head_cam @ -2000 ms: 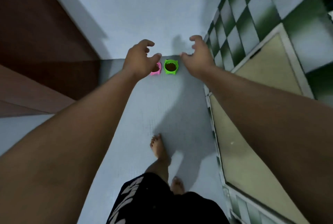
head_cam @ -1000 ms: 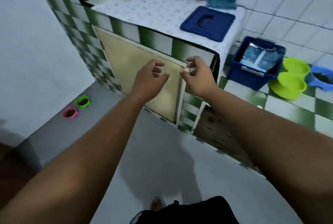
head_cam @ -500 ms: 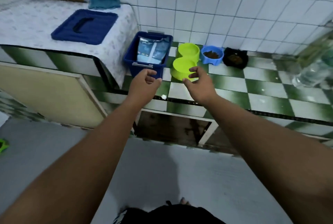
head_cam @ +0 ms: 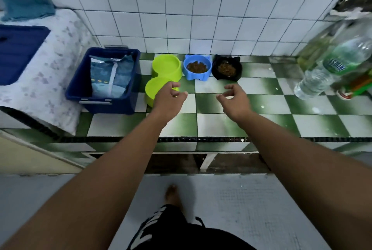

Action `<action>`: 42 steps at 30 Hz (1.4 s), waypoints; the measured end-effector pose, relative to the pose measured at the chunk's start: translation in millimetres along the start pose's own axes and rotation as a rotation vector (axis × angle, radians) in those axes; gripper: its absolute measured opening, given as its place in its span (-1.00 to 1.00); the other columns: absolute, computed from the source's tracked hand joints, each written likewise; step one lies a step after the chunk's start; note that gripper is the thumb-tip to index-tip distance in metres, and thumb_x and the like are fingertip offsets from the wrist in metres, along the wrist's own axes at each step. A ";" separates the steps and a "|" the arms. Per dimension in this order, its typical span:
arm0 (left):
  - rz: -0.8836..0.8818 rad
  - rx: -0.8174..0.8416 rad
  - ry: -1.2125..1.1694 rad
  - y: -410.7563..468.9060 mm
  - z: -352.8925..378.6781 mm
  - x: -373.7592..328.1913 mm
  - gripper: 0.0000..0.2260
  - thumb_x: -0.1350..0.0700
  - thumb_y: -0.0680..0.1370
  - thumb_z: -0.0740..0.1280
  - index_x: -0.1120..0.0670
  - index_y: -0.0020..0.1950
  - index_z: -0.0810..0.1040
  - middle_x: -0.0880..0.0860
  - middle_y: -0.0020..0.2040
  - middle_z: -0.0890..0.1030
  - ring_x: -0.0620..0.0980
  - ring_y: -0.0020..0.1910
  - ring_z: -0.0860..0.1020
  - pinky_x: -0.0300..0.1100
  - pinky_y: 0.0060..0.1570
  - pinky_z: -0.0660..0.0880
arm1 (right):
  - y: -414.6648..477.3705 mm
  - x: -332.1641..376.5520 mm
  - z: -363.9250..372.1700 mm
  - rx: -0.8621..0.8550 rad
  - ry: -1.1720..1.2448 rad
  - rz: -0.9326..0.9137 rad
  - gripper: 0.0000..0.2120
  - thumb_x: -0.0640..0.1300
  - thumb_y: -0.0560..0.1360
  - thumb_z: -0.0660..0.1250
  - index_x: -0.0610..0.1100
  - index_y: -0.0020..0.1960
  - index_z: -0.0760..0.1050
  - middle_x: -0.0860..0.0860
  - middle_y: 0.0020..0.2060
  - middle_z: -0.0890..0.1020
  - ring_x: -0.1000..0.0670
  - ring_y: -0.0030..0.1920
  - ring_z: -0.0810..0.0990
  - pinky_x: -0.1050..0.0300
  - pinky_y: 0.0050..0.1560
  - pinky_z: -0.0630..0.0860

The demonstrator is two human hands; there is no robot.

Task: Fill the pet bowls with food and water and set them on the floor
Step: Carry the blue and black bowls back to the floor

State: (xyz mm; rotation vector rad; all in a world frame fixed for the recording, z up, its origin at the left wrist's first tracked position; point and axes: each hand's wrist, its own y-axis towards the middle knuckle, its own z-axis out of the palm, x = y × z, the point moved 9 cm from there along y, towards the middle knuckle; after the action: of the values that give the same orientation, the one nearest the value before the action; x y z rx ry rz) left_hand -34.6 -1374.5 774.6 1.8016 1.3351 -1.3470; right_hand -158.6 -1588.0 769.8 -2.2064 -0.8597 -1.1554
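Observation:
On the green-and-white checked counter [head_cam: 221,125] stand a blue bowl [head_cam: 197,67] and a black bowl [head_cam: 227,68], both holding brown kibble. Left of them sits an empty lime-green double bowl [head_cam: 163,72]. My left hand [head_cam: 168,100] hovers over the double bowl's near cup, fingers curled and apart, holding nothing. My right hand [head_cam: 235,100] hovers over bare counter in front of the black bowl, also empty with fingers apart. A blue bin [head_cam: 104,80] holds a bag of pet food [head_cam: 109,76]. A clear water bottle [head_cam: 330,68] stands at the right.
A blue lid [head_cam: 18,52] and a teal cloth [head_cam: 26,7] lie on a raised, cloth-covered surface at the left. White wall tiles back the counter. More bottles crowd the far right corner. Grey floor and my bare foot [head_cam: 173,193] are below.
The view swung from the pink and green bowls on the floor to the counter. Both empty hands now reach over the counter near the remaining bowls, spread wider apart.

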 end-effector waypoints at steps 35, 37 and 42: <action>-0.421 -0.275 0.048 213.3 143.2 39.7 -0.50 -0.04 0.55 0.45 0.05 0.41 0.37 0.09 0.36 0.39 0.07 0.27 0.46 -0.01 0.33 0.47 | 276.6 -105.0 -49.7 -0.003 -0.124 0.450 -0.43 -0.22 0.37 0.33 -0.08 0.37 0.38 -0.15 0.25 0.48 -0.23 0.17 0.55 -0.14 0.12 0.63; -0.426 -0.300 -0.007 217.4 146.8 39.9 -0.57 -0.03 0.57 0.44 0.04 0.32 0.34 0.08 0.28 0.46 0.09 0.24 0.50 -0.01 0.24 0.51 | 278.1 -108.3 -52.5 -0.011 -0.077 0.443 -0.46 -0.21 0.36 0.32 -0.04 0.33 0.38 -0.13 0.21 0.50 -0.21 0.12 0.57 -0.13 0.07 0.64; -0.503 -0.380 -0.194 227.8 149.8 35.9 -0.65 0.06 0.62 0.39 0.02 0.27 0.27 0.08 0.19 0.47 0.02 0.03 0.51 -0.15 -0.10 0.47 | 280.1 -110.8 -56.8 0.002 0.025 0.427 -0.61 -0.26 0.37 0.28 -0.03 0.17 0.36 -0.13 0.02 0.56 -0.18 0.01 0.62 0.02 -0.19 0.59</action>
State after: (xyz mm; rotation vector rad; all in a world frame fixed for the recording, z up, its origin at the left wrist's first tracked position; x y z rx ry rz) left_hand 113.7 -1571.8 653.2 1.0964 1.8597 -1.3474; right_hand -34.4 -1848.4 666.4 -2.2227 -0.3499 -0.9671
